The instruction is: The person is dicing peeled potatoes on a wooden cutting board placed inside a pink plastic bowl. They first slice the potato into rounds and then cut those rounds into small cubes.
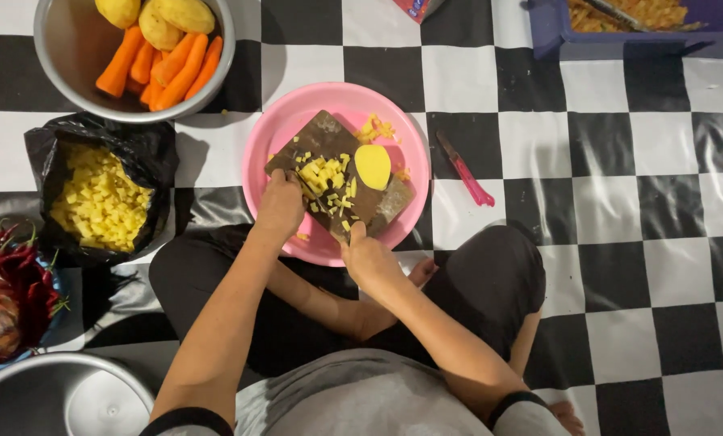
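Nearest me, right hand [367, 257] grips the knife [323, 202] handle; left hand [281, 206], fingers curled, pins potato dice [327, 176] on the dark cutting board [317, 133]. I judge dicing underway; the halved potato [373, 166] right of the board's centre needs cutting next. Beyond the board, a steel bowl [63, 56] holds carrots [163, 69].

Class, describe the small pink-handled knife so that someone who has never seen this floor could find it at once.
Start at the round pink plate in the middle of the checkered floor mat. Just off its right rim, the pink-handled knife lies alone on the mat. It is the only knife lying untouched, slim with a bright pink handle.
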